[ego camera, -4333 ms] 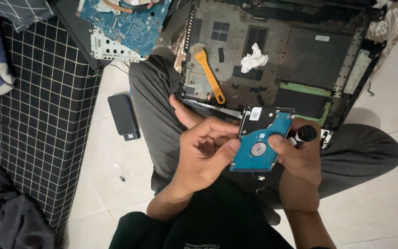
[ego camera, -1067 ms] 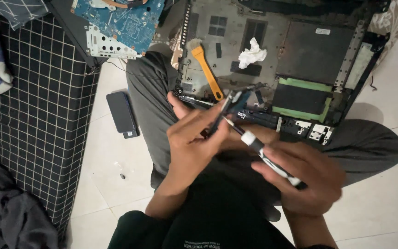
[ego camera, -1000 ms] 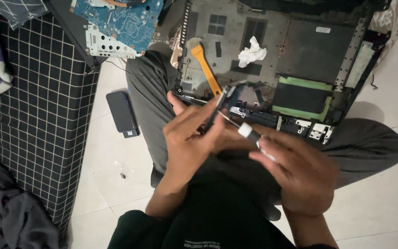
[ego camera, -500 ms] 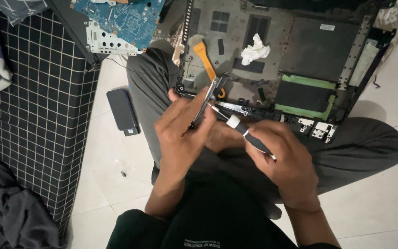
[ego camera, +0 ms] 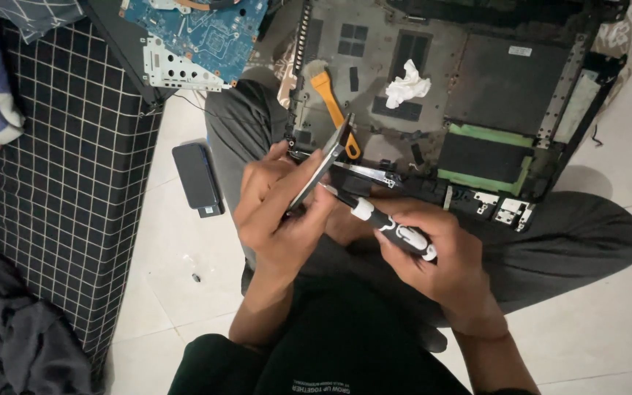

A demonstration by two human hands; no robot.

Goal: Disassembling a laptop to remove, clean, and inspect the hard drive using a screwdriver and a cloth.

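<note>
Hard drive [ego camera: 321,170] edge-up in left hand [ego camera: 276,212], right hand [ego camera: 433,252] angling screwdriver [ego camera: 382,222].

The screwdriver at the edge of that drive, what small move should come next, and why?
Probably seat the tip squarely and turn. The left hand holds the hard drive on edge, and the right hand points the screwdriver at its side, seemingly at a screw too small to confirm.

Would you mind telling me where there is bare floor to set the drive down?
Bare tile lies right of the knee, below the open laptop base. A smaller patch sits between the checked mattress and left leg, sharing room with a black block. The lap is crowded.
</note>
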